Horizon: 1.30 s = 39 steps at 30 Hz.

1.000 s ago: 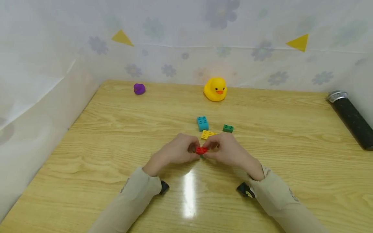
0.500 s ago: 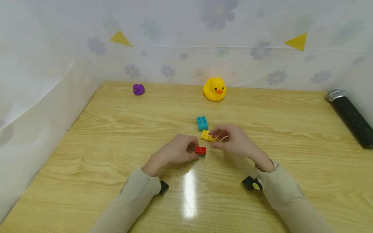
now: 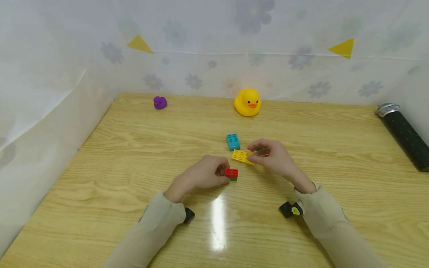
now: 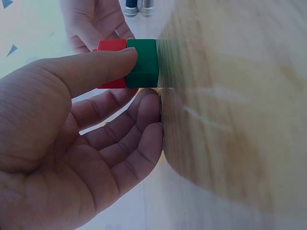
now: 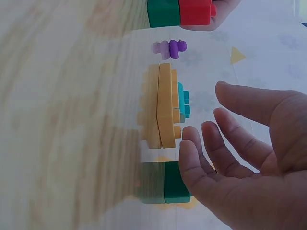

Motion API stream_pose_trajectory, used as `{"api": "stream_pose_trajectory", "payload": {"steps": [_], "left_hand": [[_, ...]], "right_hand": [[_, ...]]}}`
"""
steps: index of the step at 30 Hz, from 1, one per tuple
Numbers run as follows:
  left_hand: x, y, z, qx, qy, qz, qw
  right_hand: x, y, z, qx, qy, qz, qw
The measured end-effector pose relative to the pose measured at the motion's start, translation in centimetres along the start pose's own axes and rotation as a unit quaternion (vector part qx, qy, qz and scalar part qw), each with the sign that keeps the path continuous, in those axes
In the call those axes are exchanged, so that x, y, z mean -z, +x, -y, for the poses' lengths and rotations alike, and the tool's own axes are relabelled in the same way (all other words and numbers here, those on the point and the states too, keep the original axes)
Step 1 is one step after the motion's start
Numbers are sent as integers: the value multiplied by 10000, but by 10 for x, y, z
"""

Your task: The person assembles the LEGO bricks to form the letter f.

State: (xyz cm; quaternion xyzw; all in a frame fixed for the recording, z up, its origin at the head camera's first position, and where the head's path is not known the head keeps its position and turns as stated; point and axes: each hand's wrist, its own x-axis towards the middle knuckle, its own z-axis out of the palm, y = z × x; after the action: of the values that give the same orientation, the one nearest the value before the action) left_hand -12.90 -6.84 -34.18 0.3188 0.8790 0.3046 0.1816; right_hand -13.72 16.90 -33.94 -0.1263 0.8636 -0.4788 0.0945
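Observation:
My left hand pinches a two-brick stack standing on the table: a red toy brick on top of a green brick. The thumb lies across both in the left wrist view. My right hand holds nothing, its fingers loosely spread beside the right end of a flat yellow brick. In the right wrist view, a second green brick stands near those fingertips; in the head view the hand mostly hides it. A blue brick lies just behind the yellow one.
At the back of the wooden table sit a yellow rubber duck and a small purple duck. A black microphone lies along the right side. Flower-patterned white cloth hangs behind.
My right hand has let go of the red and green stack and moved right and back, past the yellow brick. The left hand has stayed in place with the stack.

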Motion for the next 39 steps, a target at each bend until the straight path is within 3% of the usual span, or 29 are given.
{"api": "stream_pose_trajectory", "payload": {"steps": [8, 19, 27, 39], "left_hand": [[0, 1, 2, -60, -24, 27, 10000], [0, 1, 1, 6, 32, 42, 10000], [1, 0, 0, 24, 52, 68, 10000], [1, 0, 0, -13, 64, 45, 10000]], "right_hand": [[0, 2, -5, 49, -209, -27, 9998], [-7, 4, -9, 587, -869, -130, 9944], [-7, 4, -9, 485, -1006, -226, 9935], [-8, 4, -10, 612, -1346, 131, 9889]]}}
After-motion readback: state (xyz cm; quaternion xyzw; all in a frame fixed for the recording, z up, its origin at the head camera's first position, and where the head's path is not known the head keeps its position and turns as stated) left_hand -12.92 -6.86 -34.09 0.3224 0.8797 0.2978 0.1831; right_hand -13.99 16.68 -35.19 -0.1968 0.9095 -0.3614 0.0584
